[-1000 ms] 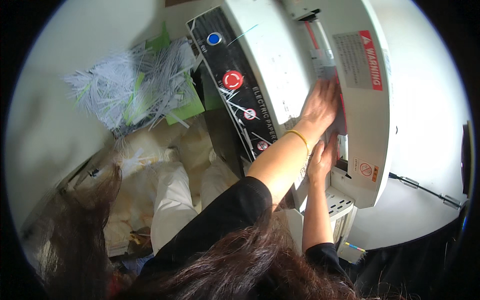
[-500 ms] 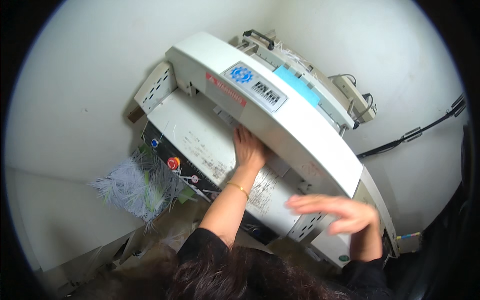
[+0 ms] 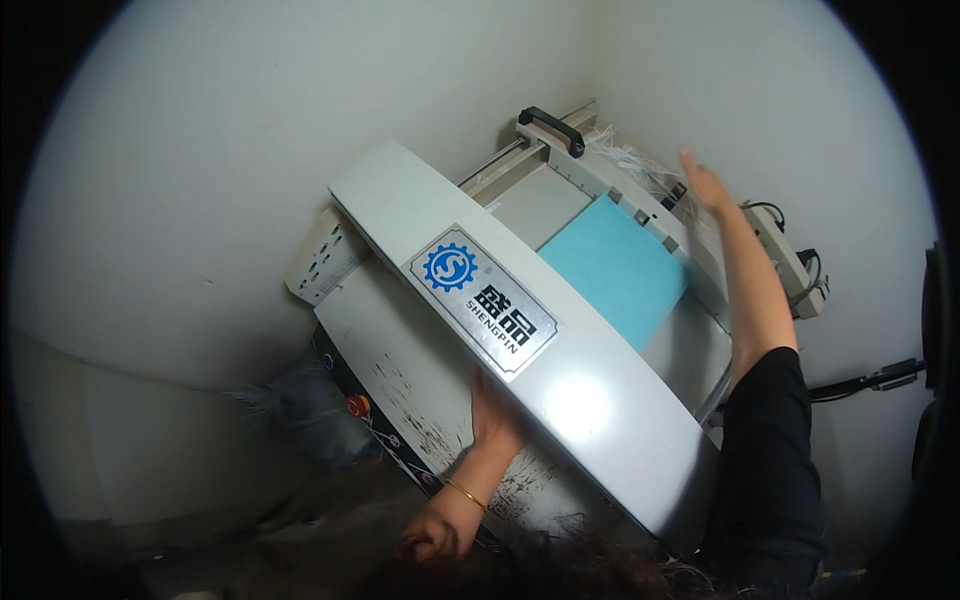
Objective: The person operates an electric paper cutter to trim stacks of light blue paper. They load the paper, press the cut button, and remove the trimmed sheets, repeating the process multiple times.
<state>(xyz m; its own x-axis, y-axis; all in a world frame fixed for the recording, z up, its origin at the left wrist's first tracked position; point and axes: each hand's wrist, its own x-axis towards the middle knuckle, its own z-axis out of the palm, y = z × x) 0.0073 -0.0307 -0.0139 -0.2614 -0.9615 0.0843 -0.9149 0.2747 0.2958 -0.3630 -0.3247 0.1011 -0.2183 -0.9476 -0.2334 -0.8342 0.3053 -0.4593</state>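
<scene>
A white paper cutting machine [image 3: 610, 395] stands at an angle in front of me, its wide cover crossing the middle of the head view. My left hand [image 3: 493, 412] rests on the worn front table [image 3: 395, 375] of the cutter and reaches under the cover. Its fingertips are hidden there, so what they touch does not show. Behind the cover, light blue paper [image 3: 612, 262] lies on the rear bed, close to the back gauge [image 3: 660, 222]. My right hand [image 3: 708, 186] is stretched out above the far side of the gauge, open, with nothing visible in it.
A black handle [image 3: 552, 130] stands up at the gauge's left end. White paper strips [image 3: 630, 155] lie behind the gauge. A red stop button [image 3: 358, 405] sits on the black front panel, above a dim heap of shredded paper [image 3: 310, 410]. Walls stand close behind; a cable [image 3: 860, 383] runs at right.
My right hand has swung from the front right over the cutter to behind the gauge. My left hand has gone further under the cover. The view has shifted, showing more of the blue paper.
</scene>
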